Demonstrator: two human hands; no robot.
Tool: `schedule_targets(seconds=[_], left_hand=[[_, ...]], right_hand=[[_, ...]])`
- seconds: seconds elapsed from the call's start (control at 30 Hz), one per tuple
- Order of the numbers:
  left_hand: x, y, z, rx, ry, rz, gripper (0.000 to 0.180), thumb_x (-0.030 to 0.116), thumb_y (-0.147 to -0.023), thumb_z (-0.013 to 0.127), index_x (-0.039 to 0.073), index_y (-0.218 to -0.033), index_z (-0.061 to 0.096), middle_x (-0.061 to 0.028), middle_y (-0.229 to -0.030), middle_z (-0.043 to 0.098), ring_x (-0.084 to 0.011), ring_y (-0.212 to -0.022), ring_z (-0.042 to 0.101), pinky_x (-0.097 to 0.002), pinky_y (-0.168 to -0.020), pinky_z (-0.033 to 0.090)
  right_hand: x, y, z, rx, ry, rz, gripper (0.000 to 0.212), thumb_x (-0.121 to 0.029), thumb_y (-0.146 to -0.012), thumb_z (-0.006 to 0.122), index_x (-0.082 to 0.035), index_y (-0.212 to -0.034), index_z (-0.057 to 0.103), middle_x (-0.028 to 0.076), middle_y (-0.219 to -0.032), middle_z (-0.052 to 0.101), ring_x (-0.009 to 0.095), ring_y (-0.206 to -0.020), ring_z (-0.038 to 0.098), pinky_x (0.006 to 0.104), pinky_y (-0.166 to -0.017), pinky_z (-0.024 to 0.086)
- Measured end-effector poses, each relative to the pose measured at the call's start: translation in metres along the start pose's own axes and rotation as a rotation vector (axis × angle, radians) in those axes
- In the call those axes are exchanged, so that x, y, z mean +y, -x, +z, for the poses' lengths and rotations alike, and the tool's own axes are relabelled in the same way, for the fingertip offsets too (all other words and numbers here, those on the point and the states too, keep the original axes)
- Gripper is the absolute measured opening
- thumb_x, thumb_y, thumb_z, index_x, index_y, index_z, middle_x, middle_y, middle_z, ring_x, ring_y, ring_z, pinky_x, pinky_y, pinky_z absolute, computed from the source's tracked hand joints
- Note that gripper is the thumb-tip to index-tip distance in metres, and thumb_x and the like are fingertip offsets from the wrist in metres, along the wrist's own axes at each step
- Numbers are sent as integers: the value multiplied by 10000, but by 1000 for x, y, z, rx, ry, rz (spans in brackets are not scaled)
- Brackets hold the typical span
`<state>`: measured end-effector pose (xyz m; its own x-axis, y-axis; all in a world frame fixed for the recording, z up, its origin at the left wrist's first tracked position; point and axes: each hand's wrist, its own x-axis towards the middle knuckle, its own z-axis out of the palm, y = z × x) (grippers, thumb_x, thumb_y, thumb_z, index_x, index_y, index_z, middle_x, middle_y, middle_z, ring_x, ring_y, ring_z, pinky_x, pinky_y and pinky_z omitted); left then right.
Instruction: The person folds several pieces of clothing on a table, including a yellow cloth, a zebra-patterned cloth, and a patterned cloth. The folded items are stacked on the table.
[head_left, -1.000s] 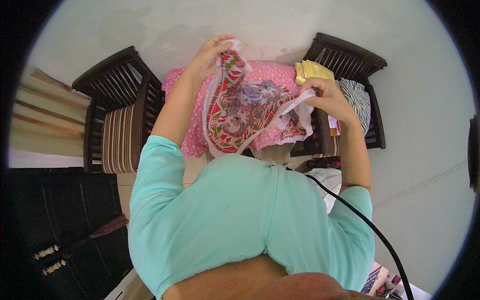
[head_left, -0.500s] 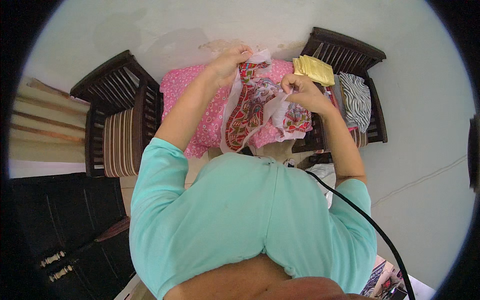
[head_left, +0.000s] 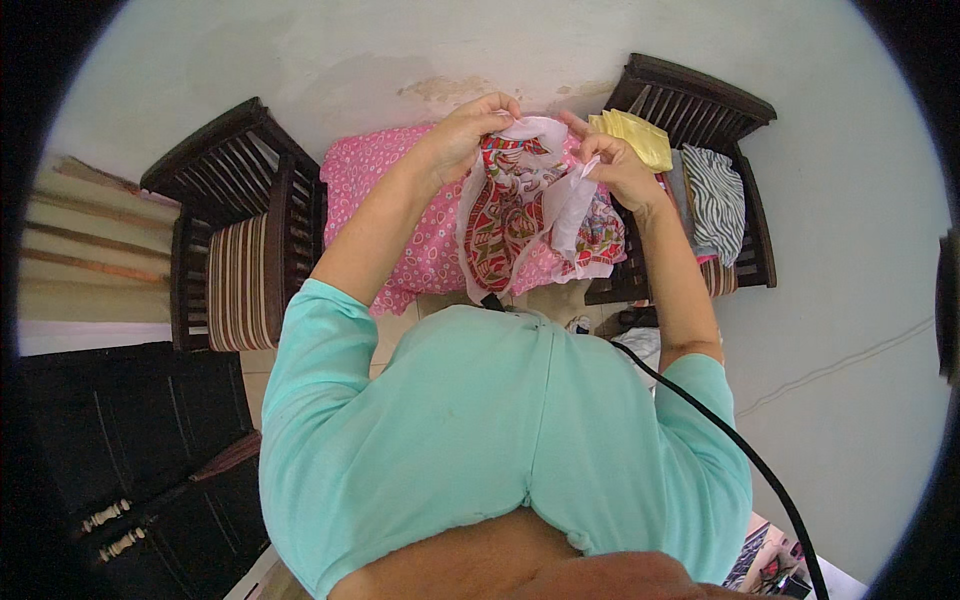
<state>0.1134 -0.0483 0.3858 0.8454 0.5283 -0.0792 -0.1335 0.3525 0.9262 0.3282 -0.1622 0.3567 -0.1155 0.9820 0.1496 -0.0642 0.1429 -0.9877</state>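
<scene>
A thin white cloth (head_left: 512, 215) with a red, green and brown patterned print and pale borders hangs between my raised hands. My left hand (head_left: 470, 132) pinches its upper edge between thumb and fingers. Farther right, my right hand (head_left: 622, 172) grips another part of the pale border, with the forefinger raised. The cloth sags in folds between the two grips. Its lower right part falls near the dark chair on the right; whether it rests there I cannot tell. Behind and below it lies a pink cloth (head_left: 395, 225) with a small floral print.
On the right, a dark slatted wooden chair (head_left: 690, 90) carries a folded yellow cloth (head_left: 640, 142) and a zebra-striped cloth (head_left: 715, 205). Another dark chair (head_left: 235, 140) with a striped cushion (head_left: 240, 285) stands at left. A black cable (head_left: 715, 425) runs down past my right side.
My right hand has moved slightly right and its forefinger has lifted. My left hand has shifted a little right. The cloth's upper border now spreads between them, and its hanging folds have swung right.
</scene>
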Motion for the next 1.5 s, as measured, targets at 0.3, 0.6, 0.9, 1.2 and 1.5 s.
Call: schedule_targets(seconds=[0.3,0.6,0.9,1.2,1.5], left_hand=[[-3,7,1,-43,-250,133,172,105,-795,526,75,-962,500,-51,-847,543,-125,-774,533,-268,-662,446],[-43,-7,-50,419,-1145,439,265,63,-673,580,48,-938,566,-124,-886,577,-306,-896,526,-364,-789,413],[-170,33,-179,729,-90,-532,279,280,-803,517,30,-916,566,-100,-785,595,-190,-614,584,-267,-489,481],[-73,86,-300,265,668,20,240,197,-874,410,6,-976,512,-125,-940,575,-227,-796,579,-314,-655,509],[64,139,-159,440,159,356,265,14,-808,475,-54,-1064,476,-151,-1042,536,-223,-976,532,-341,-862,439]], right_hand=[[13,-13,-4,167,42,92,206,3,-692,595,-46,-889,563,14,-912,562,87,-747,530,218,-691,429],[-65,-7,1,317,691,-108,217,-5,-690,553,-24,-888,639,47,-820,612,106,-746,547,226,-682,434],[-113,17,-33,642,753,-205,146,-37,-720,569,-3,-850,628,45,-784,603,106,-720,540,225,-647,427],[-115,-6,-39,382,926,-109,112,-54,-711,586,4,-806,596,35,-759,579,94,-697,522,225,-647,412],[-108,51,-7,331,938,137,87,-32,-701,550,-3,-783,555,52,-802,590,95,-695,519,214,-625,406]])
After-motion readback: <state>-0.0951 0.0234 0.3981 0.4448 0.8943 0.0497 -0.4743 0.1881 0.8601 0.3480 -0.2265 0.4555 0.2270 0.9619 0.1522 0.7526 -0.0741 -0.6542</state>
